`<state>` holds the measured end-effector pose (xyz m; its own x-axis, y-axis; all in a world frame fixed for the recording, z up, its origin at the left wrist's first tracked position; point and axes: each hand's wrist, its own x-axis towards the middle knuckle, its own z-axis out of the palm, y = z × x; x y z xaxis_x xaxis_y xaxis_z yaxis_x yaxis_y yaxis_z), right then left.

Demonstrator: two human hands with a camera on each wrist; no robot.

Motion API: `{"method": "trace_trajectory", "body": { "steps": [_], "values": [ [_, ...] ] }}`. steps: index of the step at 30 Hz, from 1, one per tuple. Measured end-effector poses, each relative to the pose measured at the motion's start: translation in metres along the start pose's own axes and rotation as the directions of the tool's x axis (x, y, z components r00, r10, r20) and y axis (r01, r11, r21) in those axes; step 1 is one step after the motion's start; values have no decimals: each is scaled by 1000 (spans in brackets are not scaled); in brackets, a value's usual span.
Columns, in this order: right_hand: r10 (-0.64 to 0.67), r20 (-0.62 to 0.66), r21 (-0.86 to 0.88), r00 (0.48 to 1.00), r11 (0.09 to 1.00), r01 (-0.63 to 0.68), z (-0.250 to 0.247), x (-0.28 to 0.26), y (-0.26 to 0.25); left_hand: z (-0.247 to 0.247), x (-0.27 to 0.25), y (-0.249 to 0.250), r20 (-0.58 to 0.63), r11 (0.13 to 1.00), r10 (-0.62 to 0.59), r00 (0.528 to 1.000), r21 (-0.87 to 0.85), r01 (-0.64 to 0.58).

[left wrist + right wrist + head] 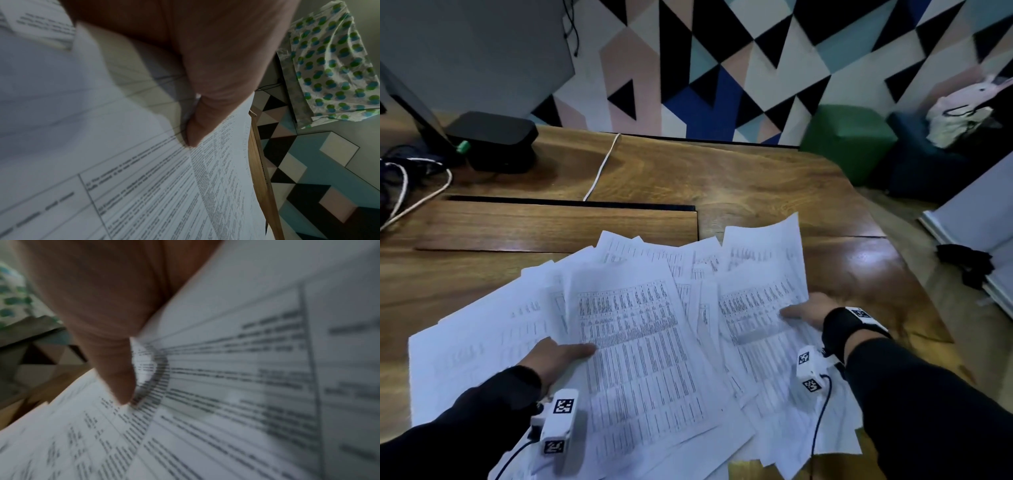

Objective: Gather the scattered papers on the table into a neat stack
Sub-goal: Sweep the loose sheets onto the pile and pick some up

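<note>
fingers of left hand [553, 356] hidden under papers [640, 346], right wrist view blurred, print unreadable

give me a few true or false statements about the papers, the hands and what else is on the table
1. Both hands hold the papers, the left hand at the left side, the right hand at the right. True.
2. The papers already form one squared-up stack. False: they fan out at different angles, overlapping.
3. The sheets are blank. False: the left wrist view shows printed tables and text.
4. A black box sits on the far left of the table. True.
5. The white cable lies across the papers. False: it runs over bare wood behind them, apart from the sheets.
</note>
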<state>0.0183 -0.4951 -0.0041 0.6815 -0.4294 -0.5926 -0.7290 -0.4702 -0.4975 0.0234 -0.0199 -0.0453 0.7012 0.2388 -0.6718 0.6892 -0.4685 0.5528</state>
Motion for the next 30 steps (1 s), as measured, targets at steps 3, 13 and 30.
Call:
{"method": "trace_trajectory", "body": {
  "steps": [3, 13, 30],
  "values": [
    [-114, -85, -72, 990, 992, 108, 5, -19, -9, 0, -7, 6, -16, 1000, 1, 1000, -3, -1],
    [-443, -560, 40, 700, 829, 557, -24, -124, -81, 7, -21, 19, -20, 996, 63, 998, 59, -62],
    [-82, 27, 560, 996, 827, 53, 32, -92, -25, 5, -24, 24, 70, 998, 62, 996, 2, -62]
  ]
}}
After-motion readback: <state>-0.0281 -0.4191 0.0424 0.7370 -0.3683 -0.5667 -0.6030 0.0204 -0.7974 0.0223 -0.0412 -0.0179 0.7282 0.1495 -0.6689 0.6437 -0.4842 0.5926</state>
